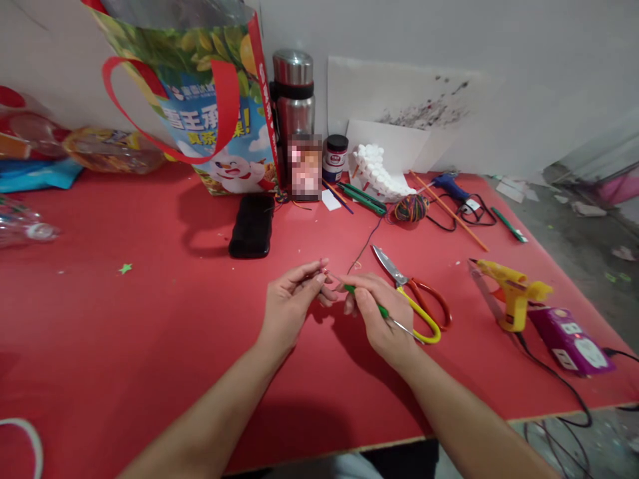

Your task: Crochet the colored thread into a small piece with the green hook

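My right hand (pixel 382 309) grips a thin metal crochet hook with a green handle (pixel 383 311), its tip pointing at my left fingers. In a pinch, my left hand (pixel 294 296) holds a small reddish piece of yarn work (pixel 324 271), mostly covered by the fingers. A dark strand of yarn (pixel 367 246) runs from near my hands back to a multicoloured yarn ball (pixel 412 208). Just right of my right hand lie scissors (pixel 407 283) with one yellow and one orange-red handle, blades partly apart.
A black phone (pixel 251 226) lies on the red table (pixel 150 346). Behind stand a colourful bag (pixel 224 126), a steel thermos (pixel 294 106) and a dark-lidded jar (pixel 335 158). At right are a yellow glue gun (pixel 514 289), a purple power box (pixel 572 339) and cables.
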Demonstrator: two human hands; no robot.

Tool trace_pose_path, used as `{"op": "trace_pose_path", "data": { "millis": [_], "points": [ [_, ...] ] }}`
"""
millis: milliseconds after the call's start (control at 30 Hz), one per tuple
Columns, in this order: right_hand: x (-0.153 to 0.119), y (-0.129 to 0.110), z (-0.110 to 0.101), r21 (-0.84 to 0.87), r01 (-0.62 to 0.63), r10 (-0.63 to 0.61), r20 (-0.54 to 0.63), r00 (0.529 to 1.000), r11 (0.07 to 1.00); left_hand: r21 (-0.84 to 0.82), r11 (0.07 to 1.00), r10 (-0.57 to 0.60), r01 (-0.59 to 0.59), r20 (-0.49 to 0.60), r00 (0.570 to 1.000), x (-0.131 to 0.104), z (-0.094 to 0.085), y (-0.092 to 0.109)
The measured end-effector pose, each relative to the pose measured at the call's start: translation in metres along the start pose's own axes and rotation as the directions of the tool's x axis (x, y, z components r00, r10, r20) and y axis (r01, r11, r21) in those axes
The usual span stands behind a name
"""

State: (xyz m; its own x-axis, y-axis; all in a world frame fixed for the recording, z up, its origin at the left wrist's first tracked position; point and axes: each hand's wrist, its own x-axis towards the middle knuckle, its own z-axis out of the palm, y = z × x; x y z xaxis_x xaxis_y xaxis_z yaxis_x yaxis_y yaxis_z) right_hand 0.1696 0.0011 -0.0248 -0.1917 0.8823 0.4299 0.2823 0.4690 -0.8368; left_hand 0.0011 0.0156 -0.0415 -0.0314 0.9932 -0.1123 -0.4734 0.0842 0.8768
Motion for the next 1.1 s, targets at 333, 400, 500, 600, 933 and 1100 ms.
{"op": "trace_pose_path", "data": {
  "millis": [333,400,500,600,933,1100],
  "points": [
    [-0.0015,0.0037,0.0002,0.014,-0.005,0.005,-0.035,0.999,1.0,0.025,1.0,-0.006,0.006,-0.013,1.0,-0.0016,0.003,0.0043],
    [-0.0015,0.0048,0.0,0.034,-0.025,0.027,-0.041,0.999,0.999,0.02,1.0,-0.006,0.006,0.003,1.0,-0.002,0.003,0.0045],
    [0.0,0.0048,0.0004,0.076,-0.064,0.069,-0.06,0.996,0.995,0.006,1.0,0.003,-0.003,0.029,1.0,-0.0027,0.0037,0.005],
    [0.0024,0.0033,0.0014,0.075,-0.047,0.053,-0.077,0.996,0.996,0.002,1.0,0.013,-0.013,0.039,0.999,-0.0034,0.0047,0.0051],
    [0.0056,0.0023,-0.0005,0.009,0.014,-0.014,-0.044,0.999,1.0,0.01,1.0,0.004,-0.004,0.048,0.999,-0.0054,0.0055,0.0057],
    [0.0067,0.0028,0.0013,0.147,-0.047,0.041,0.042,0.998,0.988,0.015,1.0,0.002,-0.002,0.026,1.0,-0.0059,0.0057,0.0059]
  ]
}}
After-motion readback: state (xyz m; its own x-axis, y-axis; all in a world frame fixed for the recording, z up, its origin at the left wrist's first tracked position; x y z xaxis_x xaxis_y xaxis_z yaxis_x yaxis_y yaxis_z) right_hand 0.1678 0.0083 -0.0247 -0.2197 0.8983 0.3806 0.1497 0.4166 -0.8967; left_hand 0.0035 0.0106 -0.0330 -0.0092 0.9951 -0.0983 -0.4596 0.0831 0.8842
